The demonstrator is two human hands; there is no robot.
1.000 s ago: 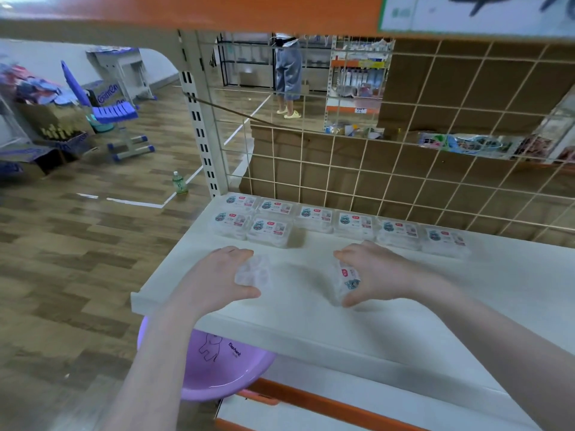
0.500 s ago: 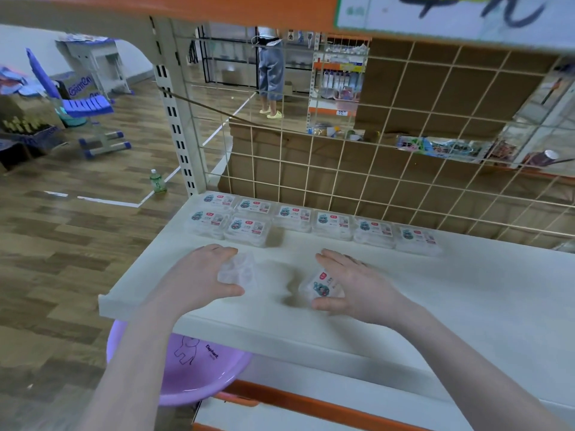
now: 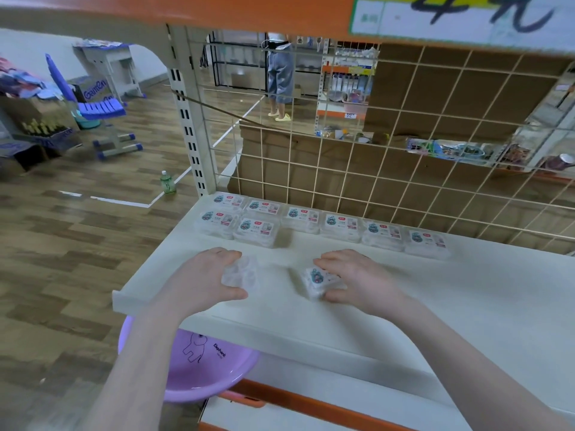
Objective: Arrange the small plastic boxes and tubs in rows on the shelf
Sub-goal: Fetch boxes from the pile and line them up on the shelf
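My left hand grips a clear plastic box with its unlabelled side up, low over the white shelf. My right hand grips a second clear box, label side up and tilted, just above or on the shelf. Several labelled boxes stand in a row along the back of the shelf by the wire grid. Two more boxes form a short front row at the left end.
A wire grid back panel closes the shelf's rear, and an orange shelf edge hangs overhead. A purple basin sits below the shelf's left end. A lower white shelf lies beneath. A person stands far behind.
My right hand has turned its box from standing on edge to label up and lowered it toward the shelf. My left hand keeps hold of its box in about the same place.
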